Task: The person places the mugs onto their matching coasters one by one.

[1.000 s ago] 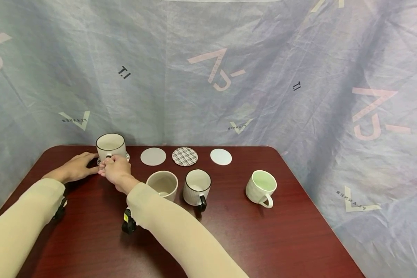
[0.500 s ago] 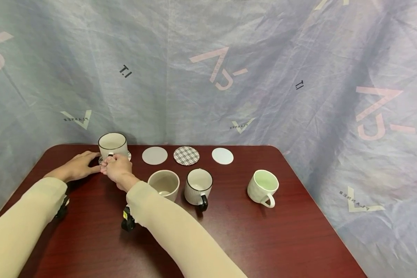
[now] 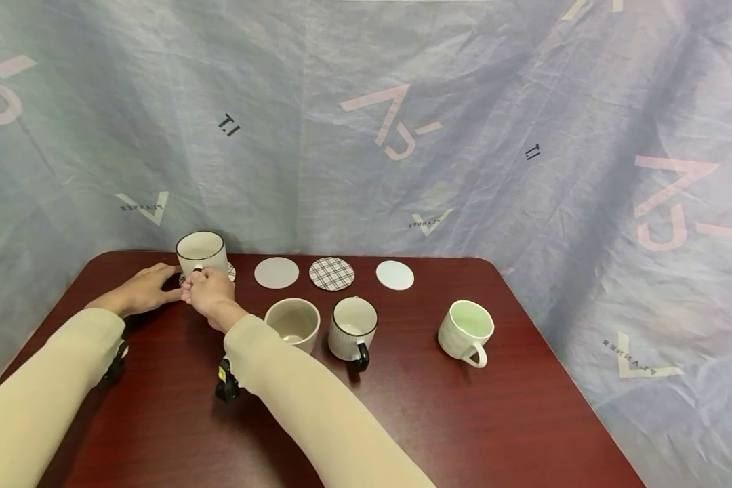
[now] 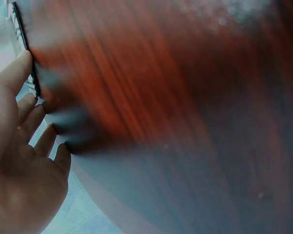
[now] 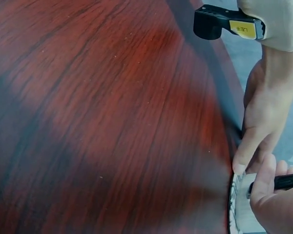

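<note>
A white mug [image 3: 201, 252] with a dark rim stands on a patterned coaster [image 3: 231, 272] at the far left of the table. My right hand [image 3: 210, 293] grips its black handle [image 5: 285, 181], which shows between the fingers in the right wrist view. To the left of the mug lies my left hand [image 3: 143, 289], fingers extended low over the table. In the left wrist view its thumb [image 4: 23, 66] meets the edge of the coaster, and the other fingertips rest on the tabletop. The mug hides most of the coaster.
A grey coaster [image 3: 276, 273], a plaid coaster [image 3: 332, 274] and a white coaster [image 3: 394, 275] line the back edge. Nearer stand a beige cup [image 3: 294, 320], partly behind the right sleeve, a ribbed mug [image 3: 352, 329] with black handle, and a pale green mug [image 3: 463, 330]. A grey curtain [image 3: 366, 135] hangs behind.
The whole head view has shifted slightly, so everything appears a little further right. Both hands keep their places at the mug and coaster.
</note>
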A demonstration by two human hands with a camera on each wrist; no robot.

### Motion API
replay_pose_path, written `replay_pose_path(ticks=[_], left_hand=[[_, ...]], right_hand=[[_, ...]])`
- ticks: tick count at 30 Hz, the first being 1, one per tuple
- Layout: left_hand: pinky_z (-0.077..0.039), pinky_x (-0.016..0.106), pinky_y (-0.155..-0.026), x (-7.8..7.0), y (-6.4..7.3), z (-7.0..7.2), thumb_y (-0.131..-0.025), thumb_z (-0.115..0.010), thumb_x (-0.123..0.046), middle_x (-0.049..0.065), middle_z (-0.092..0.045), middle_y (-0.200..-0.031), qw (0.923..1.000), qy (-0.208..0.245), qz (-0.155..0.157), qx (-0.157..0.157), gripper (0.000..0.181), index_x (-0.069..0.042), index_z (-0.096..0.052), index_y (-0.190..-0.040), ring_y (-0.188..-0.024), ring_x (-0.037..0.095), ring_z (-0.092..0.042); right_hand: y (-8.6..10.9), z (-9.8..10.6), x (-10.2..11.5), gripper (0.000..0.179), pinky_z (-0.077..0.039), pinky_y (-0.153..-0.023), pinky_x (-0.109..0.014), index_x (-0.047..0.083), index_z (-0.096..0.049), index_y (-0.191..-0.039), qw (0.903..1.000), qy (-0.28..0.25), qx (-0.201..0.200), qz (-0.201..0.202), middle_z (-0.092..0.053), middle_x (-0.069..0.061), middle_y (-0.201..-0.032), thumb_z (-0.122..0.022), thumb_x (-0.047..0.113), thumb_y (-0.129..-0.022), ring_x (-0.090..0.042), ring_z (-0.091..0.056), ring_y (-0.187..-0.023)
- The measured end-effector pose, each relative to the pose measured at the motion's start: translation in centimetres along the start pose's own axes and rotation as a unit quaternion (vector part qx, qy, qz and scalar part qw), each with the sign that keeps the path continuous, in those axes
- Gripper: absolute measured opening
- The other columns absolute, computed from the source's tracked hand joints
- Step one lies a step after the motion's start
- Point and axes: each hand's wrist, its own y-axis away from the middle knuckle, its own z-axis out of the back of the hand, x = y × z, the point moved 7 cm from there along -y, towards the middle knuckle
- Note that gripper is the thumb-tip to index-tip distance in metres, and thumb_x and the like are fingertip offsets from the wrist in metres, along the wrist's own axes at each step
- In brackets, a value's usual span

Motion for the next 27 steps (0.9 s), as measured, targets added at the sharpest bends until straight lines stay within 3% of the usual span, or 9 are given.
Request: replay_pose_path(ticks=[14,21,27], left_hand=[[-0.028,0.076,-0.112,-0.24,0.23,0.02,-0.106,-0.066,-0.025,0.046,-0.037,-0.147,0.9999,0.002,0.008,0.014,0.073,0.024,-0.035,-0.149,-0.136,0.066,-0.032],[-0.03,0.075,-0.11,-0.45,0.56,0.1,-0.105,-0.067,-0.022,0.046,-0.04,-0.144,1.0,-0.005,-0.002,0.005,0.069,0.025,-0.038,-0.147,-0.133,0.067,-0.036],[-0.028,0.076,-0.111,-0.33,0.31,0.05,-0.106,-0.066,-0.025,0.046,-0.037,-0.147,0.9999,-0.005,0.003,0.012,0.072,0.024,-0.036,-0.149,-0.136,0.067,-0.032]], right_hand=[[0.32,0.24,0.27,0.028,-0.063,-0.07,-0.027,0.003,-0.071,-0.087,0.9996,-0.017,0.012,-0.018,-0.076,-0.009,-0.082,-0.059,0.014,-0.109,-0.013,-0.068,-0.064],[0.64,0.06,0.27,0.025,-0.065,-0.073,-0.031,-0.002,-0.072,-0.092,0.9989,-0.043,0.011,-0.018,-0.077,-0.014,-0.087,-0.059,0.011,-0.109,-0.032,-0.08,-0.084],[0.82,0.37,0.36,0.024,-0.063,-0.07,-0.028,0.003,-0.075,-0.093,0.9994,-0.016,-0.005,-0.03,-0.076,-0.012,-0.083,-0.061,0.015,-0.109,-0.026,-0.079,-0.081]])
